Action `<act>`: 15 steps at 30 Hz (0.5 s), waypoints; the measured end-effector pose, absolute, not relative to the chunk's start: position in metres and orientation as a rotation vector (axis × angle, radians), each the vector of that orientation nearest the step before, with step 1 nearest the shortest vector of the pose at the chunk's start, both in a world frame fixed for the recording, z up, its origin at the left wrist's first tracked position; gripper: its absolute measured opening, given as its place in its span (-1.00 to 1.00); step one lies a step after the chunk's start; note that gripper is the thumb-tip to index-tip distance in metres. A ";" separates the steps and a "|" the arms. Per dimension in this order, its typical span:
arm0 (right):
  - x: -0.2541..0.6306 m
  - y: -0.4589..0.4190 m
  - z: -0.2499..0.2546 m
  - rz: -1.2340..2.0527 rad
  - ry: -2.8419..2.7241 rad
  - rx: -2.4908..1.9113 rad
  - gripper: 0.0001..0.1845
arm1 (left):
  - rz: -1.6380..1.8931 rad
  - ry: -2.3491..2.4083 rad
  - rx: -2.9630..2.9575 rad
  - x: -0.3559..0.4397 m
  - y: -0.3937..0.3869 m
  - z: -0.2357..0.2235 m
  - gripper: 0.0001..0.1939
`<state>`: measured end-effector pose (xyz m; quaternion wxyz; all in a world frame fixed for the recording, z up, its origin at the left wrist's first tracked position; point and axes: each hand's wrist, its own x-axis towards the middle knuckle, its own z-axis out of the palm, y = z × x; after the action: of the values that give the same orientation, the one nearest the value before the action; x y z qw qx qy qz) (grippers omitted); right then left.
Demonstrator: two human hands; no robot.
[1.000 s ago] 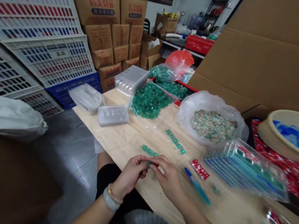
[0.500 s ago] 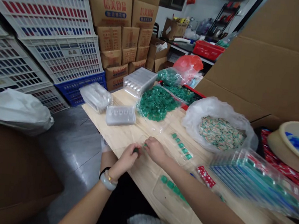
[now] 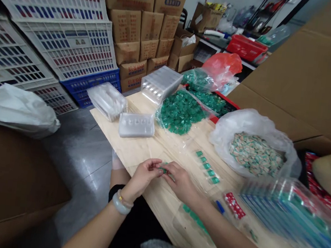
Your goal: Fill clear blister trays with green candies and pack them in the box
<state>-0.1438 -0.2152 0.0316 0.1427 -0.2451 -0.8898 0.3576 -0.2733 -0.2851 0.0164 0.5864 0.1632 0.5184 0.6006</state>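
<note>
My left hand (image 3: 143, 177) and my right hand (image 3: 179, 181) meet over the near edge of the wooden table (image 3: 139, 149). Both pinch small green pieces (image 3: 164, 169) held between their fingertips. A clear tray with a row of green pieces (image 3: 207, 167) lies just right of my right hand. Another clear tray with green pieces (image 3: 195, 218) lies under my right forearm. A heap of green pieces in a clear bag (image 3: 180, 111) sits farther back.
A white bag of mixed pale and green pieces (image 3: 254, 151) sits at the right. Clear empty trays (image 3: 136, 125), stacked trays (image 3: 160, 83), a red patterned packet (image 3: 234, 205), a blue pen (image 3: 220, 207) and a bagged packet stack (image 3: 294, 216) lie around. Crates and cartons stand behind.
My hands have lifted slightly off the table and closed together on the green pieces. The view shifted a little; a filled tray now lies under my right forearm.
</note>
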 end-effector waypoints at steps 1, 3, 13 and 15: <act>-0.143 -0.215 0.029 1.002 -2.580 -0.744 -0.82 | 1.413 1.195 0.360 -0.273 -0.284 0.016 -0.62; -0.140 -0.214 0.025 0.931 -2.584 -0.843 -0.87 | 1.457 1.171 0.310 -0.274 -0.284 0.014 -0.63; -0.189 -0.179 0.027 0.214 -3.156 -0.990 -0.86 | 1.150 1.752 1.067 -0.267 -0.302 -0.005 -0.94; -0.197 -0.178 0.026 0.240 -3.180 -1.040 -0.84 | 1.080 1.809 1.176 -0.262 -0.305 -0.006 -0.92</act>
<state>-0.1973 -0.1783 0.0255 -0.1062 -0.3084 -0.9426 0.0711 -0.2616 -0.3050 -0.0065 0.3566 0.4556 0.7004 0.4181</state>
